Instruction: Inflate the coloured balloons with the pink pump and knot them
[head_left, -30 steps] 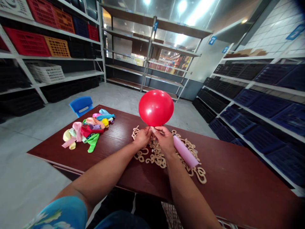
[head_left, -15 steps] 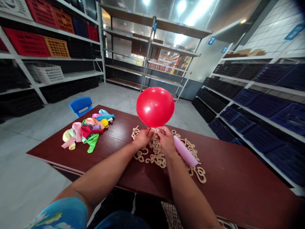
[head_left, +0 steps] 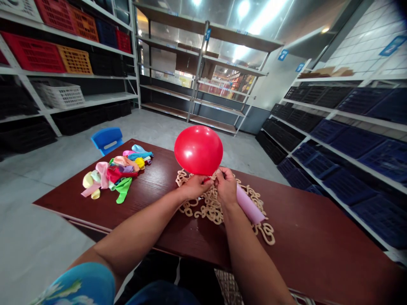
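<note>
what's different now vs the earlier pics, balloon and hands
The round inflated red balloon has shifted left and slightly down. The bare left hand has turned flatter beneath it; the bare right hand has moved slightly right. Both remain at the balloon's base. The limp multicoloured balloons, smooth pinkish-purple cylinder and beige curly pieces stayed put.

The floor (head_left: 28, 237) is gray. A blue chair (head_left: 106, 136) stands by the shiny brown surface (head_left: 305, 237). Tall shelves (head_left: 197, 70) stand at the back. Bright lights (head_left: 243, 7) glow up high.
</note>
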`<state>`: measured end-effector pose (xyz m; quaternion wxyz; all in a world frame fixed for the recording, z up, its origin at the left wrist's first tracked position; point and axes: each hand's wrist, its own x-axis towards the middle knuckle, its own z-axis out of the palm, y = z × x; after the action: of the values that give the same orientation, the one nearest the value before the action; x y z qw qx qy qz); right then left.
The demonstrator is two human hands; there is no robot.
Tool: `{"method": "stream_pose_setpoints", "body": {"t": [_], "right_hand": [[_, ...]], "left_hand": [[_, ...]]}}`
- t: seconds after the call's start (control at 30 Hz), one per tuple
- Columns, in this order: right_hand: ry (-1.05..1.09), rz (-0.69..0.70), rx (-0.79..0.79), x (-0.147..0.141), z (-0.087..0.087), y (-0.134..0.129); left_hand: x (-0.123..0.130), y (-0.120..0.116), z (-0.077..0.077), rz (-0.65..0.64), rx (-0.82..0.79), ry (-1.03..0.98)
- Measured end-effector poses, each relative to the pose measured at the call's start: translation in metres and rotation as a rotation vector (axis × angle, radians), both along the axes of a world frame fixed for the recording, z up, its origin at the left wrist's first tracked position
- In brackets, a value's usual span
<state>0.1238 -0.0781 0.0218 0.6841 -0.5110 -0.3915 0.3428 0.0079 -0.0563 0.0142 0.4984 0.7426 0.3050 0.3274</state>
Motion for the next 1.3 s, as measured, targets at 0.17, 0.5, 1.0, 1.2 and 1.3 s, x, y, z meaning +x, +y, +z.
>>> {"method": "stream_pose_setpoints", "body": {"t": [0.17, 0.5, 1.0, 1.2, 1.3], "right_hand": [[0.015, -0.028, -0.001, -0.001, -0.003, 0.001], [0.075, -0.050, 0.001, -0.001, -0.009, 0.004], [0.140, -0.030, 0.091, -0.006, -0.003, 0.010], [0.257, -0.003, 0.024, 0.005, 0.006, 0.035], [0.265, 0.008, 0.009, 0.010, 0.009, 0.056]], "left_hand": [[-0.001, -0.006, 0.007, -0.060, -0.029, -0.004], [-0.002, -0.002, 0.001, -0.171, -0.047, -0.065], [-0.006, 0.029, -0.024, 0.341, 0.176, 0.089], [-0.009, 0.031, -0.024, 0.444, 0.178, 0.157], [-0.010, 0.032, -0.023, 0.483, 0.168, 0.193]]}}
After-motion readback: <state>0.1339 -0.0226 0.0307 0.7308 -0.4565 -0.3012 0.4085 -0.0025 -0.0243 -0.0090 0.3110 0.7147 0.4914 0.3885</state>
